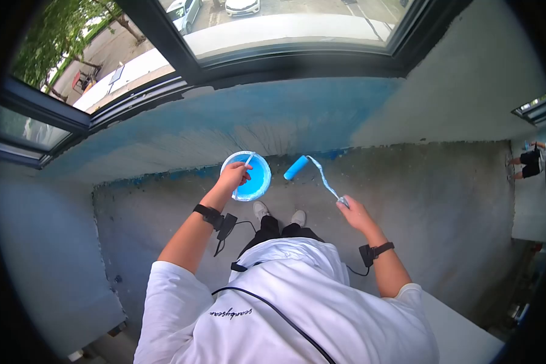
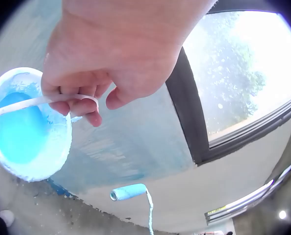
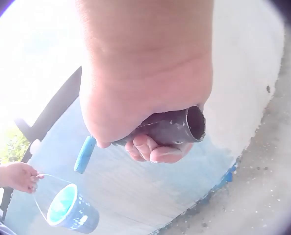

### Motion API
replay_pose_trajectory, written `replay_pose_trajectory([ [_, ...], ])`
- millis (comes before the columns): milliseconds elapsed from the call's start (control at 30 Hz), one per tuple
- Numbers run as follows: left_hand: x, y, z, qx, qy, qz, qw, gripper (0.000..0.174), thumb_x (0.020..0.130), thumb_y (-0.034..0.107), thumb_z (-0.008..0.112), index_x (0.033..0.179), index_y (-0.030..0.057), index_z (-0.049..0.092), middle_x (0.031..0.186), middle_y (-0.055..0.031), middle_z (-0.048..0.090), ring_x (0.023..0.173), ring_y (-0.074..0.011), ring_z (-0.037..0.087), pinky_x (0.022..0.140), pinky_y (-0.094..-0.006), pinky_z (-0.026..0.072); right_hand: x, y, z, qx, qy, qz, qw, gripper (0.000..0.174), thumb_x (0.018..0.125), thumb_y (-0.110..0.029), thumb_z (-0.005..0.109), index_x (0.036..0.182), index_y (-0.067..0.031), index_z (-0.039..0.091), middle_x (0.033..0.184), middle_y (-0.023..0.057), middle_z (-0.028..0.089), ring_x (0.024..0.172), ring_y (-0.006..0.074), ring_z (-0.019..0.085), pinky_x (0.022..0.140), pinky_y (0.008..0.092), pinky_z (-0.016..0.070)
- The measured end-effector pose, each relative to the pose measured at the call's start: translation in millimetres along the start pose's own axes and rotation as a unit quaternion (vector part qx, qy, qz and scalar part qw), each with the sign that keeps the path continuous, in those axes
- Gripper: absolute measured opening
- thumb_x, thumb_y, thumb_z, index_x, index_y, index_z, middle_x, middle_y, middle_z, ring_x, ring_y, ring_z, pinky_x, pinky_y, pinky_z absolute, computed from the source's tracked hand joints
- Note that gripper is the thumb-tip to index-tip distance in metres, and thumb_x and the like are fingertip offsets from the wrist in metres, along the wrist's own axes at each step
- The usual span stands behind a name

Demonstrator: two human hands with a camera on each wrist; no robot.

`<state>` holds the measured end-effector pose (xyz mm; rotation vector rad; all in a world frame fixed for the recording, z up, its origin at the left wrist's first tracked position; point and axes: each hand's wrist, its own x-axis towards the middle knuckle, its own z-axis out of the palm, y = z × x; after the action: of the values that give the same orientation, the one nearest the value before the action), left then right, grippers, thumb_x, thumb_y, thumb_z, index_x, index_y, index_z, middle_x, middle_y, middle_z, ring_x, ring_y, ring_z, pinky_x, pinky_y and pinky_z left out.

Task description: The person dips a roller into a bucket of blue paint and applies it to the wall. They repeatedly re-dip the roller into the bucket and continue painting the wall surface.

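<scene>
My left hand (image 1: 235, 176) grips the thin white bail of a paint bucket (image 3: 86, 215), fingers curled round it. In the right wrist view the bucket hangs below that hand, with bright blue paint inside. The left wrist view shows the bail (image 2: 25, 104) running through the fingers and the bucket's paint-smeared rim (image 2: 27, 177). My right hand (image 1: 358, 215) holds a paint roller by its dark, hollow-ended handle (image 3: 170, 129). Its blue-coated sleeve (image 1: 295, 168) points toward the wall, to the right of the bucket and apart from it, on a paint-covered wire frame.
Ahead stands a low wall (image 1: 297, 109), partly painted blue, beneath dark-framed windows (image 1: 297, 65). Bare concrete floor (image 1: 164, 224) with blue marks along the wall's foot lies around my shoes (image 1: 261, 210). Another person (image 1: 531, 161) is at the far right. Cables run from both wrist cameras.
</scene>
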<state>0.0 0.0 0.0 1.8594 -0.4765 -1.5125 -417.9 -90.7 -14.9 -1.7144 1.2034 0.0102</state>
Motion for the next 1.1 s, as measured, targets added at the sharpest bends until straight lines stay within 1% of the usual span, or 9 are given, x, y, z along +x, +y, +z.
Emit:
replay_pose_trajectory([
  [67,-14,-5,-39,-0.01,0.034,0.004,0.999,0.023,0.092,0.019,0.054,0.105,0.0042,0.065,0.078,-0.0063,0.063,0.068,-0.013,0.055,0.064,-0.0265,0.0445,7,-40,42,-0.022,-0.032,-0.057,0.998,0.037,0.096,-0.038,0.055,0.095,-0.0011,0.057,0.092,0.0249,0.066,0.088,0.0448,0.062,0.073,0.0478,0.0475],
  [100,20,20,16,-0.009,0.03,0.04,0.999,0.023,0.092,0.019,0.054,0.105,0.0042,0.065,0.078,-0.0063,0.063,0.068,-0.013,0.055,0.064,-0.0265,0.0445,35,-13,-10,-0.032,-0.002,-0.075,0.997,0.037,0.096,-0.038,0.055,0.095,-0.0011,0.057,0.092,0.0249,0.066,0.088,0.0448,0.062,0.073,0.0478,0.0475],
  [167,10,20,12,-0.043,0.042,0.006,0.998,0.021,0.092,0.019,0.055,0.103,0.0039,0.065,0.075,-0.0049,0.062,0.067,-0.0127,0.054,0.063,-0.0259,0.0438,44,-25,12,-0.025,-0.063,-0.157,0.985,0.038,0.096,-0.039,0.054,0.095,-0.001,0.056,0.092,0.0257,0.066,0.089,0.0471,0.06,0.073,0.0499,0.0469],
  [467,14,-7,86,-0.061,0.022,-0.019,0.998,0.023,0.091,0.021,0.055,0.099,0.0017,0.065,0.072,-0.0043,0.06,0.064,-0.0131,0.053,0.061,-0.0263,0.0436,66,7,77,-0.11,-0.073,-0.174,0.976,0.036,0.096,-0.034,0.052,0.099,0.0019,0.055,0.086,0.0229,0.066,0.079,0.0409,0.065,0.068,0.0496,0.0494],
  [500,16,-12,89,-0.058,0.021,-0.023,0.998,0.023,0.091,0.021,0.055,0.099,0.0017,0.065,0.072,-0.0043,0.06,0.064,-0.0131,0.053,0.061,-0.0263,0.0436,65,-2,77,-0.107,-0.075,-0.171,0.977,0.036,0.096,-0.034,0.052,0.099,0.0019,0.055,0.086,0.0229,0.066,0.079,0.0409,0.065,0.068,0.0496,0.0494],
  [567,21,-24,94,-0.049,0.008,-0.012,0.999,0.025,0.092,0.022,0.055,0.1,0.0006,0.064,0.072,-0.0037,0.059,0.063,-0.0129,0.052,0.061,-0.0264,0.0433,62,-26,65,-0.073,-0.202,-0.019,0.976,0.036,0.095,-0.028,0.05,0.098,0.0063,0.058,0.082,0.0232,0.067,0.063,0.035,0.067,0.055,0.0454,0.0521],
  [667,17,-33,104,-0.052,0.016,-0.014,0.998,0.025,0.092,0.022,0.055,0.1,0.0002,0.064,0.072,-0.0031,0.058,0.064,-0.0127,0.052,0.062,-0.0265,0.0429,64,-25,75,-0.06,-0.185,0.001,0.981,0.035,0.089,-0.019,0.05,0.087,0.0117,0.066,0.077,0.0256,0.068,0.052,0.0314,0.067,0.053,0.0414,0.0561],
  [900,-4,-37,105,-0.119,-0.013,-0.018,0.993,0.028,0.091,0.023,0.054,0.106,0.0007,0.062,0.073,-0.0025,0.058,0.067,-0.0119,0.051,0.067,-0.0258,0.0416,70,-33,90,-0.069,-0.198,0.026,0.977,0.032,0.088,-0.017,0.051,0.085,0.0097,0.067,0.077,0.0241,0.069,0.053,0.0306,0.067,0.054,0.0409,0.0568],
  [1100,-32,-32,86,-0.14,-0.009,-0.003,0.99,0.029,0.092,0.024,0.051,0.107,0.0016,0.062,0.073,-0.0011,0.059,0.069,-0.0112,0.05,0.07,-0.0258,0.0411,70,-32,108,-0.129,-0.169,-0.039,0.976,0.028,0.089,-0.019,0.054,0.086,0.0044,0.069,0.086,0.0258,0.069,0.077,0.0395,0.069,0.069,0.048,0.0551],
])
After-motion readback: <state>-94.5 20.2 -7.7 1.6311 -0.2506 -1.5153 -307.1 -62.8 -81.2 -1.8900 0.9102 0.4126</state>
